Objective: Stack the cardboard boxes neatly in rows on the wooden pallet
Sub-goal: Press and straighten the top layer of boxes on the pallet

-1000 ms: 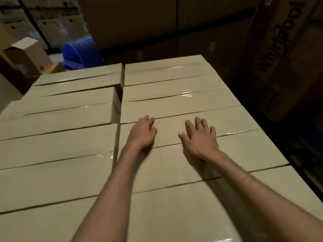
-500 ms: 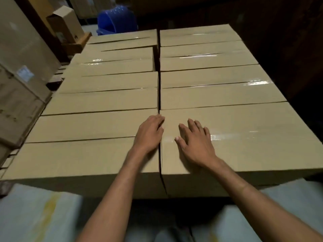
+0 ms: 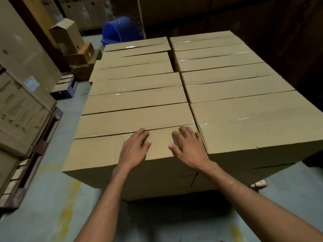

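Taped cardboard boxes stand in two rows on top of the stack, a left row (image 3: 136, 95) and a right row (image 3: 232, 79). Both my hands lie flat on the nearest box of the left row (image 3: 99, 151). My left hand (image 3: 135, 147) rests palm down near that box's middle, fingers straight. My right hand (image 3: 188, 145) rests beside it, close to the seam with the nearest right-row box (image 3: 258, 126). The wooden pallet under the stack is mostly hidden; only a pale corner (image 3: 258, 183) shows at the lower right.
Tall cartons on another pallet (image 3: 26, 109) line the left side. Smaller boxes (image 3: 70, 39) and a blue plastic bin (image 3: 120, 30) stand beyond the stack. Grey floor (image 3: 49, 198) runs between the left cartons and the stack. Dark cartons fill the right.
The view has pulled back and the stack's front face now shows. Both hands have slid from the right row to the nearest box of the left row.
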Demonstrator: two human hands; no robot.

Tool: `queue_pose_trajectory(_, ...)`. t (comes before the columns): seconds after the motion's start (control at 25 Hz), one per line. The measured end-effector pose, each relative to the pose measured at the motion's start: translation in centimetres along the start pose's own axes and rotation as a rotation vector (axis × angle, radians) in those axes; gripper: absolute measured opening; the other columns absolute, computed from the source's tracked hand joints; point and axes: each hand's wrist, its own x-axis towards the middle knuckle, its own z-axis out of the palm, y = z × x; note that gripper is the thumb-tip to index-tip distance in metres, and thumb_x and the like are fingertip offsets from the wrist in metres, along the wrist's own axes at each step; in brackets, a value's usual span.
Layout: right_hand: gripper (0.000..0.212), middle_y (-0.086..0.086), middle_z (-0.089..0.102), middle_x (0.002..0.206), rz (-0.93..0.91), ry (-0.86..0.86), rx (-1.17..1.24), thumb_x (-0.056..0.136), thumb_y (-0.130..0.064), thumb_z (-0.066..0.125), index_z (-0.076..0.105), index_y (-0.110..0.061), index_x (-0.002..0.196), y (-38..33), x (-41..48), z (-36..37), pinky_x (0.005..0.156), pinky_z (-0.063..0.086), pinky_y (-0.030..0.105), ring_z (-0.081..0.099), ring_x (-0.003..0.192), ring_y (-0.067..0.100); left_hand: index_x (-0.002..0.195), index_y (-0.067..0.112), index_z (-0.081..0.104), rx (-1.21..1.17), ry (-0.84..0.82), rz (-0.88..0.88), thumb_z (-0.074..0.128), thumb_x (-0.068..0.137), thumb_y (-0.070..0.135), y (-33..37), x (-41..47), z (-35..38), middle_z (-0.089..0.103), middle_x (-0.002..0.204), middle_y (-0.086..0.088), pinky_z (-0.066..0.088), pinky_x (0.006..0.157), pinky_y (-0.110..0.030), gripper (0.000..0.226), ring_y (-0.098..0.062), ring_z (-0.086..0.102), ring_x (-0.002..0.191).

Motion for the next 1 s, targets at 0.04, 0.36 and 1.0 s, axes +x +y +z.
queue_pose_trajectory(0.04, 0.058, 0.005, 0.022, 0.167, 0.003, 0.006, 0.000, 0.103, -0.063, 0.035, 0.038, -0.031, 0.150, -1.7, 0.8, 0.5, 0.124, 0.011, 0.053, 0.012, 0.156, 0.023, 0.154, 0.028, 0.045, -0.024, 0.011, 0.007, 0.046, 0.106, 0.045, -1.2, 0.0, -0.8, 0.035, 0.164, 0.005, 0.026, 0.123, -0.045, 0.051, -0.017, 0.031, 0.151)
queue_pose_trajectory(0.36, 0.068, 0.006, 0.006, 0.172, 0.085, -0.031, 0.011, 0.102, -0.068, 0.026, 0.020, -0.033, 0.159, -11.4, 9.6, 3.9, 0.125, 0.001, 0.059, -0.001, 0.159, 0.026, 0.144, 0.027, 0.054, 0.026, 0.049, -0.034, 0.056, 0.102, 0.039, -12.2, 5.5, -7.4, 0.056, 0.146, 0.006, 0.040, 0.111, -0.040, 0.044, -0.019, 0.049, 0.133)
queue_pose_trajectory(1.0, 0.074, 0.009, 0.008, 0.172, 0.019, 0.041, -0.026, 0.102, -0.069, 0.022, 0.019, -0.026, 0.162, -19.4, 40.1, 6.9, 0.126, 0.006, 0.055, 0.002, 0.158, 0.027, 0.159, 0.027, 0.030, -0.198, 0.321, -0.210, 0.060, 0.100, 0.041, -27.3, 30.1, -14.8, 0.026, 0.166, 0.001, 0.027, 0.119, -0.051, 0.068, -0.025, 0.030, 0.149)
